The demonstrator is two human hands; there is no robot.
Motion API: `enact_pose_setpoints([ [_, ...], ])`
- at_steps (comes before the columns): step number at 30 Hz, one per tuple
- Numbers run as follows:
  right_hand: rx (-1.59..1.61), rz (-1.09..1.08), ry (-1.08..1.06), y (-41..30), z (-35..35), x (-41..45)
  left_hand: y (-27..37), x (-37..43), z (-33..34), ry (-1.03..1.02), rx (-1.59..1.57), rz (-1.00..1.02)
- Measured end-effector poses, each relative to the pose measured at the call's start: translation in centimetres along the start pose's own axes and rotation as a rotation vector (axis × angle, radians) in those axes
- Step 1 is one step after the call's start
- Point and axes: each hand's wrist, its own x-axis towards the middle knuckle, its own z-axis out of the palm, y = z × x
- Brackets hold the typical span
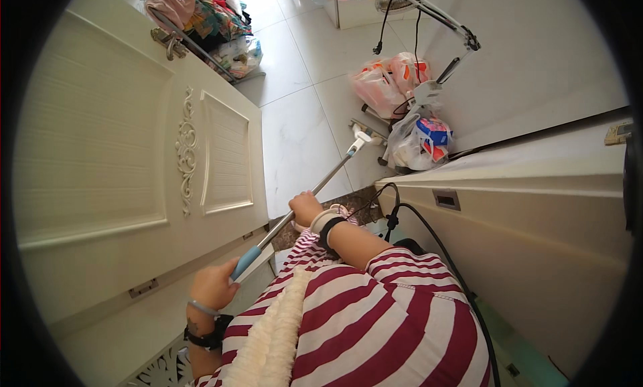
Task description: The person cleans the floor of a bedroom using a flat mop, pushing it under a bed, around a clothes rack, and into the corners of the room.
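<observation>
A mop with a metal pole (329, 178) slants from the lower left up to its head (370, 131), which lies on the tiled floor beside plastic bags. My left hand (212, 285) is closed around the blue grip (246, 262) at the pole's near end. Farther along, my right hand (306, 208) grips the metal part of the pole above the doorway. The mop head's edge is partly hidden by the white joint and lies close to a clear bag (419, 143) holding coloured packages.
An open white door (100, 136) stands at left, with a clothes-laden rack (201, 50) behind it. Pinkish plastic bags (382, 88) and a white jointed lamp arm (452, 23) are at the upper right. A black cable (442, 241) hangs along the door frame (417, 201).
</observation>
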Motion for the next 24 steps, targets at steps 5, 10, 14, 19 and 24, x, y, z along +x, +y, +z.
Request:
enact_pose_setpoints([
  [5,-0.006,-0.003,-0.101,0.8,1.6,-1.0,0.6,-1.7,3.6,0.06,0.039,-0.031],
  [10,-0.15,-0.027,-0.254,-2.2,5.3,-2.8,0.0,-6.8,8.0,0.086,0.089,-0.053],
  [14,-0.055,-0.125,-0.272,-5.7,8.0,-5.7,-0.9,-12.2,10.9,0.073,0.052,-0.151],
  [19,-0.192,-0.204,-0.333,-11.3,16.1,-10.0,-2.6,-21.3,17.3,0.111,-0.048,-0.227],
  [24,-0.114,-0.338,-0.524,-17.7,21.3,-16.1,-2.0,-31.4,20.6,0.039,-0.152,-0.459],
])
